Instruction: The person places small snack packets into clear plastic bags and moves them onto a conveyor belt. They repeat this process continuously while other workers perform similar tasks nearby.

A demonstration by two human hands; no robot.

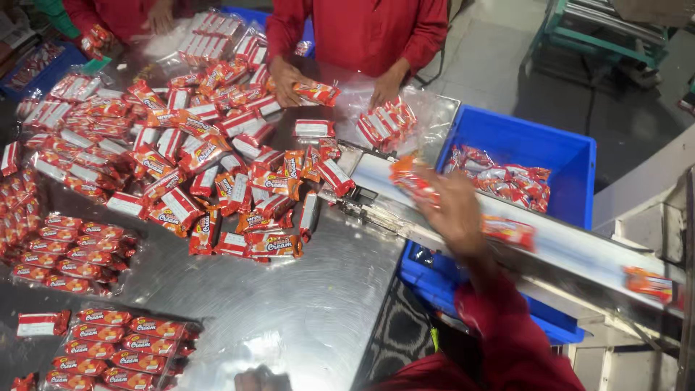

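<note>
My right hand [457,211] reaches over the white conveyor belt [572,250] and grips a blurred red-orange snack packet [411,179] at the belt's left end. Two more packets ride the belt, one [509,232] just right of my hand and one [649,283] further right. Only the knuckles of my left hand [262,379] show at the bottom edge, above the steel table [318,304]; its fingers are hidden. A big heap of loose red packets [206,163] covers the table to the left of the belt.
A blue crate [528,141] holding packets sits behind and under the belt. Filled clear bags [119,347] lie at the near left. Across the table a person in red holds a packet [316,92] and a clear bag [387,123]. Another person [156,16] works at the top left.
</note>
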